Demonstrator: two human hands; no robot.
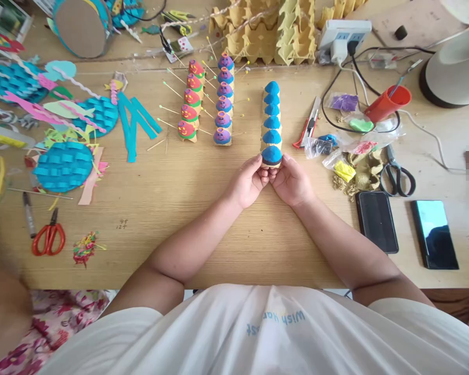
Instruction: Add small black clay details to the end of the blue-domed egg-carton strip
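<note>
A strip of egg-carton cups (272,123), its humps covered in blue clay, lies lengthwise in front of me. My left hand (250,179) grips its near end from the left, thumb on the edge and fingers curled beneath. From the right, my right hand (292,179) pinches the same end, and the fingertips of both hands almost meet below it. Left of it stand two decorated strips with faces and thin sticks: a purple one (224,107) and a red and green one (190,101).
A utility knife (309,122), bagged clay (344,169), black scissors (397,177) and two phones (377,221) lie on the right. On the left are blue woven discs (63,166), paper strips (135,125) and red scissors (49,237). Egg cartons (261,31) and a power strip (344,34) sit behind. Another person's arm (3,307) shows lower left.
</note>
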